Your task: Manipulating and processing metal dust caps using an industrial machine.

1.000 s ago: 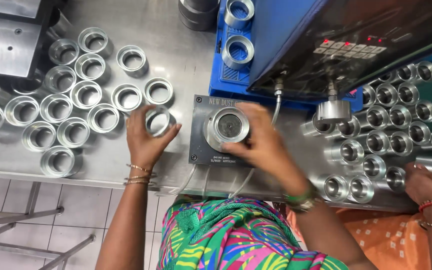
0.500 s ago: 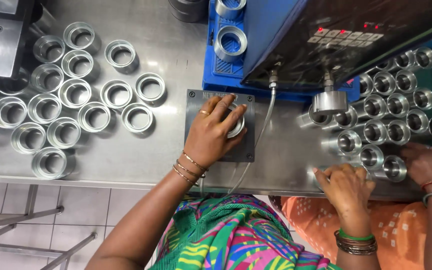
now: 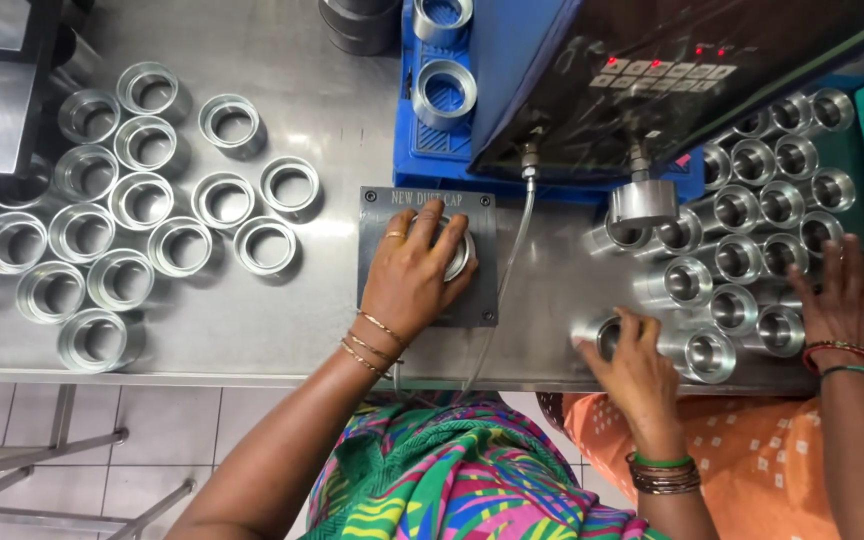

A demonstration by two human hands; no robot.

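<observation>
The head view looks straight down on a steel surface (image 3: 252, 330). The left hand (image 3: 407, 275) lies flat over a metal ring (image 3: 455, 252) that sits in the middle of a grey square plate (image 3: 377, 215); the fingers spread over the top of the ring and press on it, so this grip is wide and covers the ring rather than closing around it. The plate stands on the surface just in front of a blue machine (image 3: 442, 150) with a dark control panel (image 3: 652, 90), and a thin clear hose (image 3: 508, 270) runs down beside the plate.

The right hand (image 3: 637, 365) is well apart from the left one, near the front edge of the surface. Its fingers curl around a metal cylinder part (image 3: 602, 335) (only the open end shows between the fingers), so this grip is narrow and holds that part. The part touches a group of similar shiny parts (image 3: 742, 230) that stand in rows on the right side.

On the left side of the surface many loose rings (image 3: 142, 220) lie close together, with their open side up. At the far right another person's hand (image 3: 847, 295), with red and green bangles, rests on the rows of parts.
</observation>
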